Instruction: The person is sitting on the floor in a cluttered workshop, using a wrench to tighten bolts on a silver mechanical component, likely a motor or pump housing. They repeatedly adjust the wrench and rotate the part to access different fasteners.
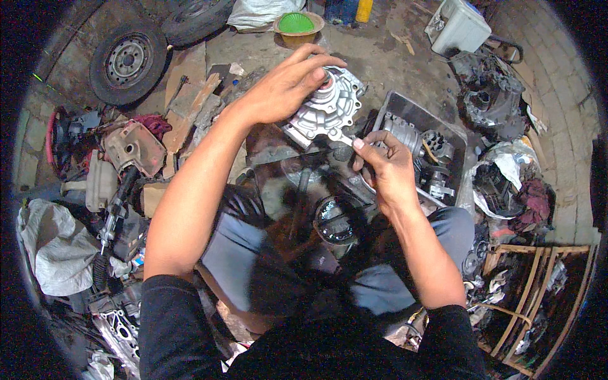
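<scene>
Hands point(282, 88) at metal housing point(339, 107), nr dark tray point(432, 116) w/ metal pts point(402, 134).

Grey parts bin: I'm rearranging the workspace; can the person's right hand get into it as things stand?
Likely yes: the grey parts bin lies close to the right hand, its top uncovered, though that hand is busy at the metal housing.

Brighter middle, glare on silvery casing point(340, 106), deep shadow at lower centre, bent edges, grainy black rim
</scene>
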A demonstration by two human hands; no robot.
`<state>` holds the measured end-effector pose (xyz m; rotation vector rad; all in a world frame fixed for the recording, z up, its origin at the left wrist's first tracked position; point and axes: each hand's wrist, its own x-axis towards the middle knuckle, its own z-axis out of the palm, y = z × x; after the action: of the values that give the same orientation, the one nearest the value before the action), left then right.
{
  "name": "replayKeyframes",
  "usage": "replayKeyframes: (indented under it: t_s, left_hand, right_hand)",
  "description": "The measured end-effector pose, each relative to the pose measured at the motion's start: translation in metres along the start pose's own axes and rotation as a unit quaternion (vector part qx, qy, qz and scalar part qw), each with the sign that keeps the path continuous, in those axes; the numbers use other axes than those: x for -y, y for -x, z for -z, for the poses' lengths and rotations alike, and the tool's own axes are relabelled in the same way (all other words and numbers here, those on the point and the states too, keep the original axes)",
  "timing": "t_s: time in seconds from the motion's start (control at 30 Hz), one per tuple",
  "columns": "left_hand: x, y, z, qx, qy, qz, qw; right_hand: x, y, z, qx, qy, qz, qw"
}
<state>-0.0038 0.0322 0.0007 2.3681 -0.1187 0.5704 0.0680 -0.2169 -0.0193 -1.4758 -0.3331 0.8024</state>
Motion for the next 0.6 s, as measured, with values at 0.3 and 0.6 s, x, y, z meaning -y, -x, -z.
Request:
replayKeyframes:
  t_s: [0.3, 0.6]
  left_hand:
    - [0.002, 0.000, 0.000, 0.006, 0.008, 0.001, 1.000]
    - [-0.001, 0.001, 0.002, 0.013, 0.023, 0.006, 1.000]
  right_hand:
    - [0.022, -0.024, -0.008, -0.040, 0.050, 0.023, 0.998]
    - [0.026, -0.055, -0.015, -0.124, 0.153, 0.134, 0.971]
